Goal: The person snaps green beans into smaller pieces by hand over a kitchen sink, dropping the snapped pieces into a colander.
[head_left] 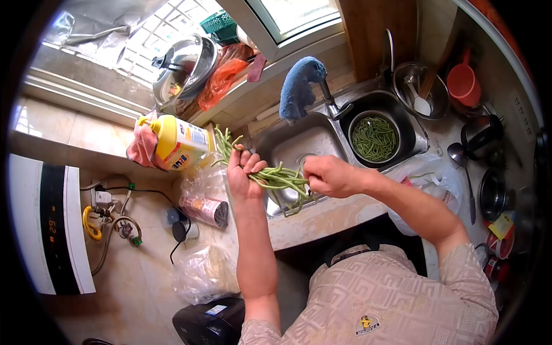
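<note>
My left hand is wrapped round a bunch of long green beans at the sink's front edge. The bunch sticks out on both sides of the fist, and some beans hang down over the counter edge. My right hand is closed in a pinch at the right ends of the bunch; its fingertips are partly hidden. Cut green bean pieces fill a round bowl in the right basin. The left, steel basin lies just behind my hands.
A blue cloth hangs over the faucet. At the left stand a yellow jug and a plastic-wrapped roll. To the right are a steel bowl, a red scoop, a ladle and a plastic bag.
</note>
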`<state>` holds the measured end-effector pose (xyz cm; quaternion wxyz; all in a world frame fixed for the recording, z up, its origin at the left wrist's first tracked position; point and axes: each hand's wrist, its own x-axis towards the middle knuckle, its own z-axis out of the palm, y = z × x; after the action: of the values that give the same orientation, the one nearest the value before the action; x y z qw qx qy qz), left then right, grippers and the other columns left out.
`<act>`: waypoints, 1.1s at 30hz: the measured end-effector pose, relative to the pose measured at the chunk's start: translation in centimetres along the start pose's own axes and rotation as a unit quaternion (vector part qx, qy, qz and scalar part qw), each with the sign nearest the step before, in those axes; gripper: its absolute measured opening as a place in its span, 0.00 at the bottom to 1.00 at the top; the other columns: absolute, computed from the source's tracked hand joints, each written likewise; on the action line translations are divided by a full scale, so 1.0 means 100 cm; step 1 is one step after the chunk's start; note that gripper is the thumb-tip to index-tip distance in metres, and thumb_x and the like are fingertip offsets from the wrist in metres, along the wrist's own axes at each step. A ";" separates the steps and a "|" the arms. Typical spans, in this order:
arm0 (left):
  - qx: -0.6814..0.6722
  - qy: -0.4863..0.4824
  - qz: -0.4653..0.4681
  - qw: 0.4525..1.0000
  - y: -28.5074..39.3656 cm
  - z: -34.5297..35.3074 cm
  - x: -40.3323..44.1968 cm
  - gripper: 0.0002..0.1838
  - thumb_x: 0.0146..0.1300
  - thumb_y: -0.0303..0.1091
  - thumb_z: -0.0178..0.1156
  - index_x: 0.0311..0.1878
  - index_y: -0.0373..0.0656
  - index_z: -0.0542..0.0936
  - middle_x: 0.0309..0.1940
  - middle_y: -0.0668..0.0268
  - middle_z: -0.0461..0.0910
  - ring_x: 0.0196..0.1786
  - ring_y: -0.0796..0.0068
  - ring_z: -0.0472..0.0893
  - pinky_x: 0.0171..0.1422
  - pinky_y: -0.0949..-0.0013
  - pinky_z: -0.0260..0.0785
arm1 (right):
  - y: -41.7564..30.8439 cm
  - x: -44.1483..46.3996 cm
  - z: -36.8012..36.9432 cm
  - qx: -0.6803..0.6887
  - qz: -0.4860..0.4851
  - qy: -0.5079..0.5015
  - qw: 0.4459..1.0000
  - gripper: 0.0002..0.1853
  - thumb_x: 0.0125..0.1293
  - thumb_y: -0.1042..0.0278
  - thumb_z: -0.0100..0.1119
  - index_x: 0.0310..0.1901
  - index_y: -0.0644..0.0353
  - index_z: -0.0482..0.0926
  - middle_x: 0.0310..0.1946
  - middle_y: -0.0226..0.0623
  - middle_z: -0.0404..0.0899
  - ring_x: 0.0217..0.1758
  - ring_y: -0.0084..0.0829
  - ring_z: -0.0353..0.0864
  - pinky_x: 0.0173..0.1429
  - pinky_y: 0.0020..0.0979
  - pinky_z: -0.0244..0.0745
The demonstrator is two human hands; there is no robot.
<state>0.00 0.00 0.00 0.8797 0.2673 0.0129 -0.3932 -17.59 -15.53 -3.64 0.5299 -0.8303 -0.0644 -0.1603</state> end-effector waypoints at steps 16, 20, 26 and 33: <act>0.059 0.086 0.091 0.990 -0.015 0.026 0.003 0.11 0.73 0.40 0.47 0.35 0.48 0.73 0.17 0.77 0.59 0.15 0.86 0.59 0.18 0.80 0.56 | -0.022 -0.012 -0.006 0.441 0.331 0.000 0.834 0.05 0.64 0.70 0.54 0.35 0.61 0.73 0.24 0.32 0.73 0.17 0.16 0.62 0.17 0.21 0.58; 0.069 0.083 0.090 0.990 -0.016 0.025 0.003 0.11 0.73 0.42 0.48 0.36 0.49 0.73 0.18 0.77 0.60 0.16 0.86 0.58 0.20 0.79 0.53 | -0.029 -0.006 -0.006 0.341 0.346 -0.008 0.874 0.07 0.61 0.69 0.55 0.30 0.63 0.75 0.22 0.31 0.75 0.17 0.16 0.65 0.19 0.22 0.62; 0.069 0.081 0.086 0.991 -0.018 0.025 0.003 0.11 0.73 0.42 0.47 0.35 0.49 0.72 0.18 0.77 0.59 0.16 0.86 0.57 0.20 0.79 0.53 | -0.023 -0.005 0.001 0.315 0.342 -0.026 0.885 0.06 0.60 0.71 0.51 0.28 0.62 0.75 0.21 0.31 0.74 0.16 0.16 0.63 0.18 0.21 0.58; 0.014 0.094 0.093 0.991 -0.009 0.006 0.013 0.13 0.74 0.40 0.44 0.33 0.48 0.71 0.17 0.78 0.60 0.15 0.87 0.60 0.17 0.81 0.56 | -0.010 -0.017 -0.002 0.552 0.347 0.035 0.757 0.04 0.58 0.73 0.50 0.28 0.61 0.72 0.21 0.32 0.71 0.15 0.16 0.57 0.15 0.21 0.51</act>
<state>0.14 -1.70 -0.20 0.9033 0.3156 0.0647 -0.2832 -19.50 -15.14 -3.24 0.9175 -0.3530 0.1698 0.0692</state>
